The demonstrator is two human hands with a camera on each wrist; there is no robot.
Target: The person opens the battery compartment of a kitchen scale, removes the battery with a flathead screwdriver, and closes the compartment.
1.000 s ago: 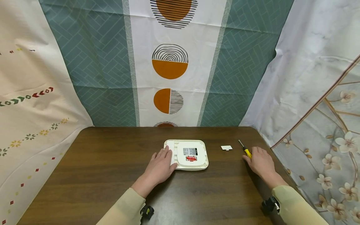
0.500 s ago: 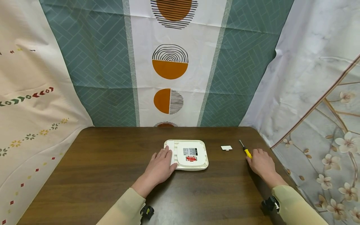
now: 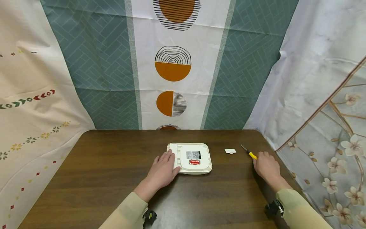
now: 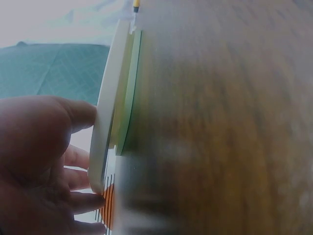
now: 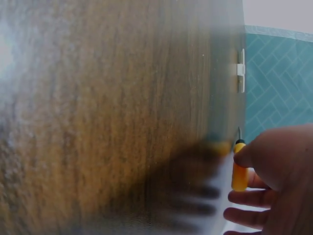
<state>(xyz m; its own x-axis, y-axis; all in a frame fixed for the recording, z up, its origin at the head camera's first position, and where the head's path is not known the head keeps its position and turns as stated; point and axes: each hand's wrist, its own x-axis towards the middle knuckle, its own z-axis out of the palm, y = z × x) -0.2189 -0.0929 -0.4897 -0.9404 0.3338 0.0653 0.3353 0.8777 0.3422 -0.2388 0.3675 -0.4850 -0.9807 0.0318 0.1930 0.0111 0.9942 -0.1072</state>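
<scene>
Thumb and forefinger of the right hand pinch the yellow handle of a screwdriver, with hardly any gap beyond the handle's own thickness; in the right wrist view the other fingers stretch loosely clear of it. The shaft points to about 10 o'clock from that grip. Whether the tool is fully off the table I cannot tell. Fingers of the left hand lie nearly straight over the 9 o'clock end of a white device, thumb against its near edge, resting on it rather than wrapped round it.

With the device as clock centre and 12 at the far edge, it sits underside up, a red battery showing toward 6 o'clock. A small white cover lies on the tabletop just short of 3 o'clock, between the device and the screwdriver, which is farther out at 3.

I judge the step in hand to be handling the screwdriver while the device is steadied. Using it there would call for a firmer, fuller grip, a path toward 9 o'clock over the cover, and the left hand kept steady.
</scene>
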